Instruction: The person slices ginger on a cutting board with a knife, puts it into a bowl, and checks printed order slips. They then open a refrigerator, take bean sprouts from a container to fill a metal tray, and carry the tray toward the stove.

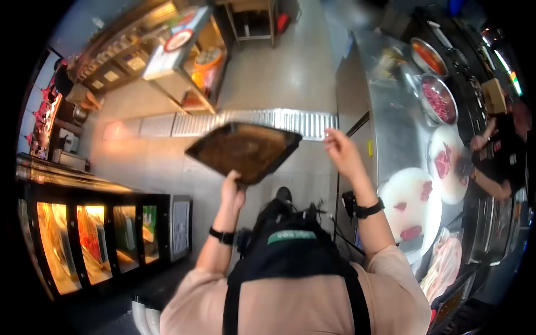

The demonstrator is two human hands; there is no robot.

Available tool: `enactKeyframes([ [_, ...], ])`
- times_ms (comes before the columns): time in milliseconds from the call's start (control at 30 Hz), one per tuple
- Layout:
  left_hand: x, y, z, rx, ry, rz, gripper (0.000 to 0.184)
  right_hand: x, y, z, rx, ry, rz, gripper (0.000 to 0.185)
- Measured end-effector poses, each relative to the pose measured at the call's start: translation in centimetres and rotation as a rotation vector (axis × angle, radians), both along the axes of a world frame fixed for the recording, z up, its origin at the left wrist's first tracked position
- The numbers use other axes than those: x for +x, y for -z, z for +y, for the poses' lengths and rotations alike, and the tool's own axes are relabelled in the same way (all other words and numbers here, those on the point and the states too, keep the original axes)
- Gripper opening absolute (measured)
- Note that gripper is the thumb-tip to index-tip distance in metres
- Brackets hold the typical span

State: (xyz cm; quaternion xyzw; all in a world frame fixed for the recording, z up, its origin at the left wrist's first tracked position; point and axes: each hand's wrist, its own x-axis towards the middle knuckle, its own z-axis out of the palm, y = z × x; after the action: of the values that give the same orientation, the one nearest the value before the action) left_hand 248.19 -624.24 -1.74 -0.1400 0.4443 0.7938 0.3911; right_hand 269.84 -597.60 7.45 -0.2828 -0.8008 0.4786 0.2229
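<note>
My left hand (233, 192) grips the near corner of a dark, square baking tray (245, 149) with a brown inner surface. The tray is held out in front of me above the floor, turned so its corners point left and right. Past the tray's right corner, my right hand (340, 152) is raised with its fingers apart and nothing in them. It is close to the edge of the steel worktop (385, 128) and does not touch the tray.
Round white cutting boards (424, 223) with raw meat lie on the right worktop, beside a steel bowl of cut meat (438, 99). A co-worker (505, 151) stands across it. A lit glass-door cabinet (106, 240) is at left, a shelved table (181, 67) ahead. A metal floor drain (240, 120) crosses the floor.
</note>
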Motion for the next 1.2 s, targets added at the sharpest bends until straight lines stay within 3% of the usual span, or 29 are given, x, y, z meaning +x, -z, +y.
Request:
enactKeyframes([
  [33,-3.6,1.9,4.3,-0.03,-0.041,0.007,0.008,-1.8,1.2,4.2,-0.018,0.047,-0.066,0.04],
  [67,-6.8,2.1,8.3,-0.02,-0.005,-0.032,0.017,-3.1,1.9,6.9,-0.066,0.044,-0.114,0.04],
  [100,-8.4,-1.7,13.2,0.017,0.011,-0.067,0.029,-4.6,1.5,10.4,-0.139,0.077,-0.038,0.041],
  [167,-13.0,-2.6,22.4,0.046,0.064,0.027,0.041,-8.0,1.9,19.0,-0.19,0.131,0.06,0.042],
  [233,-17.7,-4.1,31.8,0.061,0.101,0.065,0.043,-10.7,3.5,26.8,-0.342,0.207,0.089,0.044],
  [300,-23.6,-3.9,43.5,0.087,0.125,0.1,0.044,-15.1,5.1,37.1,-0.293,0.227,0.044,0.047],
  [400,-30.5,-3.4,58.4,0.066,0.201,0.012,0.047,-21.6,8.1,52.0,-0.419,0.252,0.166,0.047],
  [500,-36.5,-4.0,73.8,0.0,0.244,0.034,0.043,-29.6,11.7,69.8,-0.345,0.353,0.184,0.045],
  [633,-44.1,-8.6,90.4,-0.013,0.332,-0.019,0.018,-41.3,3.9,87.8,-0.35,0.431,0.298,0.044],
  [667,-46.2,-9.1,94.5,-0.009,0.34,-0.02,0.012,-44.2,2.8,92.5,-0.248,0.447,0.291,0.043],
  [767,-54.0,-8.1,109.4,0.054,0.427,-0.028,0.02,-52.6,2.1,108.0,-0.05,0.522,0.292,0.042],
  [867,-62.8,-6.0,124.0,0.019,0.547,0.013,0.013,-59.8,2.9,121.5,0.087,0.541,0.251,0.042],
  [900,-66.3,-2.0,128.1,0.003,0.59,0.158,0.017,-61.8,3.1,126.1,0.176,0.586,0.188,0.043],
  [1033,-72.7,-7.1,148.8,0.022,0.563,0.124,0.028,-66.0,5.5,141.7,0.025,0.663,0.14,0.048],
  [1067,-74.9,-7.0,154.0,0.019,0.584,0.154,0.031,-66.5,5.4,145.0,0.033,0.689,0.154,0.048],
  [1100,-77.3,-5.9,159.6,0.046,0.643,0.176,0.048,-66.9,5.6,148.9,-0.042,0.762,0.135,0.05],
  [1200,-83.5,-4.1,176.3,0.046,0.651,0.192,0.042,-67.2,10.2,163.7,-0.211,0.883,0.051,0.059],
])
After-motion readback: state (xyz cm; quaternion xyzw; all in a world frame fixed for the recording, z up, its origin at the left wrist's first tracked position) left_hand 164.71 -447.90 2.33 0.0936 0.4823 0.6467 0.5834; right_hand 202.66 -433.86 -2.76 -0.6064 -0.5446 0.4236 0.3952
